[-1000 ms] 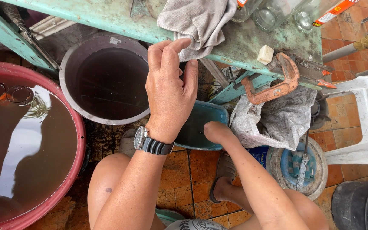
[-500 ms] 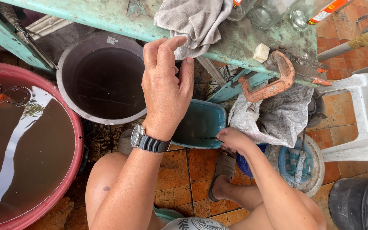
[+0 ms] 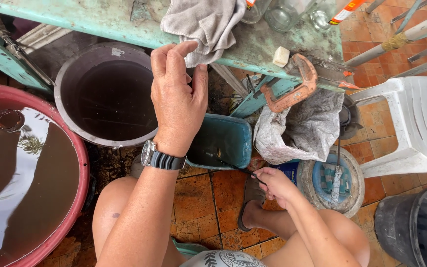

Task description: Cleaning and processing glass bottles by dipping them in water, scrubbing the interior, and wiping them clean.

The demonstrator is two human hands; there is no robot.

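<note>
currently the left hand (image 3: 179,99) is raised at the edge of the green workbench (image 3: 100,22), fingers together and curled, tips touching the hanging grey rag (image 3: 206,24); thumb set apart on the other side of the cloth's lower fold. whether it actually pinches the cloth, cannot tell. a dark wristwatch (image 3: 161,159) sits on that wrist.

right hand (image 3: 275,185) is low, near the knee, fingertips pinched shut on a thin dark wire-like piece (image 3: 233,165) whose far end reaches into the small teal tub (image 3: 223,141). judgement: the pinch grip suits something that slender; the tub below would catch drips.

surroundings: grey bucket (image 3: 107,99) of dark water under the bench, just left of the raised hand; large red basin (image 3: 28,183) of brown water at far left. rusty orange clamp (image 3: 292,81) bites the bench edge, a crumpled grey bag (image 3: 302,128) just below it. white plastic chair (image 3: 411,128) at right, black bucket (image 3: 416,227) in the lower right corner. glass jars (image 3: 282,12) on the bench top.

obstruction: left forearm crosses the middle of the view and hides part of the teal tub.
</note>
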